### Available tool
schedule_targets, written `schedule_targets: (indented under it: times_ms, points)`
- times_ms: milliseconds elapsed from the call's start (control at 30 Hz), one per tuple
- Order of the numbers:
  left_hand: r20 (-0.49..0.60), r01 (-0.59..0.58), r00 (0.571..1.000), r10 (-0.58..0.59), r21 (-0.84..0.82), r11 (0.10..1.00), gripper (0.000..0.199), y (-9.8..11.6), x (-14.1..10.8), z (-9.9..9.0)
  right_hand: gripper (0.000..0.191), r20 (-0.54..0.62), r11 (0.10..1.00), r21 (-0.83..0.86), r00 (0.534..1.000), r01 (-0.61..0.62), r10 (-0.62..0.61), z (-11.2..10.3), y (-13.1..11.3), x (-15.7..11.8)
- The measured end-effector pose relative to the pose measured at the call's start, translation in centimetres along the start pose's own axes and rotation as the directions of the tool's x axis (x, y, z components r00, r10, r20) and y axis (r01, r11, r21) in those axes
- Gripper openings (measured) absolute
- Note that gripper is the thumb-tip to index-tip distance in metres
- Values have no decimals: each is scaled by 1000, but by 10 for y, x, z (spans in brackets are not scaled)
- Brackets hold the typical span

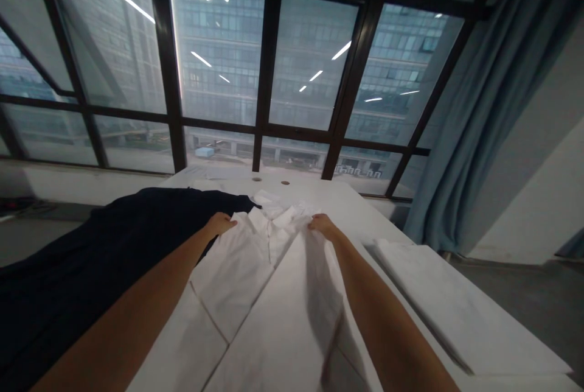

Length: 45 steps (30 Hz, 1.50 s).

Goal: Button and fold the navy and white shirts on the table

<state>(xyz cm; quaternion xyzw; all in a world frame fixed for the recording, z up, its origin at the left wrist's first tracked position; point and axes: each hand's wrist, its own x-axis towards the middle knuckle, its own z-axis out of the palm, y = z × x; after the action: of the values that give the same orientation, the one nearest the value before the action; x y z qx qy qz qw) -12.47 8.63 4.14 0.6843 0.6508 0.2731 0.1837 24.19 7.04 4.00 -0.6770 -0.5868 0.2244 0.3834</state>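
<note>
A white collared shirt (274, 294) is spread in front of me, its collar end away from me and its lower part running out of the bottom of the view. My left hand (221, 223) pinches the shirt at its left shoulder area, fingers closed on the cloth. On the opposite shoulder area, my right hand (323, 224) grips the fabric in the same way. Both arms are stretched forward. Dark navy cloth (137, 234) lies beside the shirt on the left, partly behind my left forearm.
Beneath lies a white table (360, 203) with two round holes near its far edge. A white flat slab or folded item (465, 301) rests at the right. Dark-framed windows (219, 51) stand beyond, with a blue-grey curtain (479, 118) on the right.
</note>
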Motion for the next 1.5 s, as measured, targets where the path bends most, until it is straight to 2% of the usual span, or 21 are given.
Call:
schedule_targets:
  times_ms: [100, 167, 233, 267, 333, 400, 467, 533, 600, 667, 767, 833, 967, 1133, 1267, 1367, 1433, 1500]
  points:
    - [-43, -58, 997, 57, -18, 998, 24, 7, 10, -11, 15, 59, 1000, -28, 998, 12, -10, -18, -9, 8]
    - [-121, -112, 986, 111, -5, 994, 22, 15, 18, -25, 13, 0, 995, -81, 998, 55, -56, -31, -20, 12]
    - [-235, -149, 960, 154, 37, 988, 25, 27, 26, -38, 11, -111, 981, -177, 988, 83, -104, -42, -34, 15]
    - [-287, -145, 945, 156, 62, 988, 28, 34, 29, -44, 15, -168, 971, -226, 979, 79, -118, -45, -42, 15]
    - [-349, -59, 932, 94, 110, 992, 38, 48, 27, -49, 26, -245, 957, -288, 964, 33, -107, -45, -54, 9]
    - [-349, 48, 937, 20, 185, 982, 51, 61, 11, -45, 42, -273, 949, -315, 959, -16, -74, -37, -61, -8]
    - [-246, 34, 968, 46, 313, 949, 60, 69, -21, -33, 53, -213, 929, -370, 974, -10, -75, -23, -61, -35]
    - [-23, -137, 987, 162, 423, 896, 60, 72, -69, -18, 55, -37, 873, -476, 989, 109, -144, -9, -54, -71]
    - [207, -304, 950, 235, 429, 851, 61, 68, -126, -3, 56, 181, 779, -564, 962, 273, -205, 0, -41, -108]
    - [346, -419, 891, 294, 376, 827, 67, 59, -183, 7, 61, 311, 722, -594, 929, 355, -202, 1, -25, -139]
    - [458, -518, 814, 358, 290, 805, 74, 44, -247, 13, 70, 323, 714, -630, 939, 304, -114, -11, 4, -167]
    - [473, -566, 780, 410, 253, 784, 73, 37, -269, 13, 73, 298, 725, -649, 954, 232, -38, -20, 22, -175]
    - [448, -592, 772, 450, 250, 767, 70, 33, -279, 12, 73, 230, 731, -666, 973, 145, 17, -30, 43, -183]
    - [422, -612, 768, 482, 260, 747, 66, 32, -276, 15, 77, 151, 695, -717, 985, 53, 81, -32, 37, -190]
    - [278, -585, 809, 518, 299, 754, 58, 10, -280, 9, 71, 108, 697, -717, 985, -17, 135, -40, 37, -212]
    - [199, -545, 838, 508, 367, 754, 55, -12, -282, 3, 66, 132, 704, -710, 988, 35, 83, -47, 45, -239]
    - [216, -537, 843, 493, 387, 749, 52, -21, -284, 1, 59, 100, 697, -714, 995, 63, 12, -49, 47, -256]
    - [250, -536, 844, 474, 390, 749, 52, -22, -286, 1, 55, 24, 696, -717, 1000, 28, -15, -51, 44, -269]
